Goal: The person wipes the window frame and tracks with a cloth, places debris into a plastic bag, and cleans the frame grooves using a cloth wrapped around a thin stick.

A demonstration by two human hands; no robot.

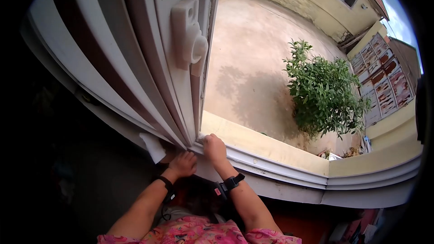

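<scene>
My right hand (pixel 214 148) is closed, its fingertips pressed into the window track (pixel 257 164) beside the sliding sash (pixel 174 104). A small white scrap, perhaps tissue, shows at those fingertips, too little to name surely. Lower and to the left, my left hand (pixel 182 164) rests on the inner sill edge with its fingers laid on it and nothing visible in them. Just left of that hand is a white piece of paper or tissue (pixel 153 148). Black bands circle both wrists, and the right one carries a small device (pixel 221 190).
A white window latch (pixel 187 36) juts from the sash above my hands. Outside, a yellowish ledge (pixel 271 147) borders a concrete yard (pixel 253 31) with a leafy shrub (pixel 323 92) and a rusty metal gate (pixel 384 79). The room's left side is dark.
</scene>
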